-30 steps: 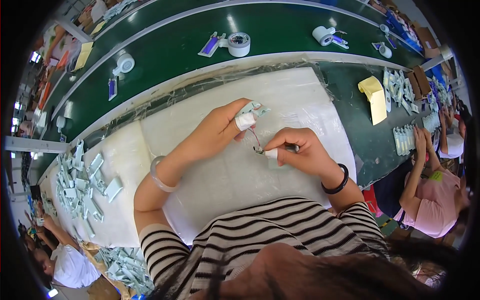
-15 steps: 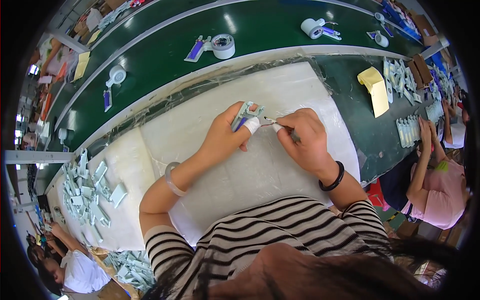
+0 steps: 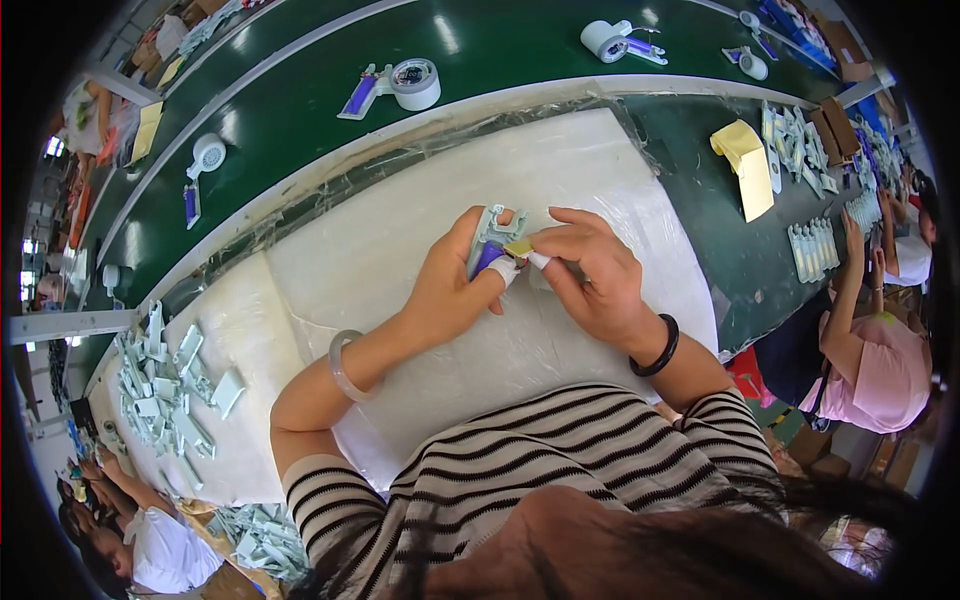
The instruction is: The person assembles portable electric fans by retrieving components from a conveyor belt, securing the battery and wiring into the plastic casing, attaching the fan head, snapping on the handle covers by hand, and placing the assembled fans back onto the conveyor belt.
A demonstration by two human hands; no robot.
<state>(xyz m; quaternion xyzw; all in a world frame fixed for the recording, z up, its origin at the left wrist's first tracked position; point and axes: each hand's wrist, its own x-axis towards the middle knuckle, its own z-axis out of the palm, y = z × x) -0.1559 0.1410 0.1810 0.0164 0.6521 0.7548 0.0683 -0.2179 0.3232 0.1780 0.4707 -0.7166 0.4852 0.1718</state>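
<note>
In my left hand (image 3: 445,290) is a pale green plastic handle shell (image 3: 488,222), its forked end pointing away from me. A purple cylinder (image 3: 487,257), like a battery, lies inside the shell, partly covered by my white-wrapped thumb. My right hand (image 3: 605,275) pinches a small yellowish flat piece (image 3: 518,247), which looks like a circuit board, between thumb and forefinger. It is at the shell's right side, near the thumb; whether it touches the shell I cannot tell. A bit of red shows beneath it, and the fingers hide the rest.
White sheeting (image 3: 400,390) covers the bench under my hands. Loose pale green shells (image 3: 165,390) are heaped at the left. Beyond, a green conveyor (image 3: 290,140) carries small fans (image 3: 415,84) with purple cylinders. Yellow paper (image 3: 745,165) and a co-worker (image 3: 870,370) are at the right.
My right hand has brought the small piece against or close to the shell and turned it, so its yellowish face shows. On the conveyor, the fans have shifted left.
</note>
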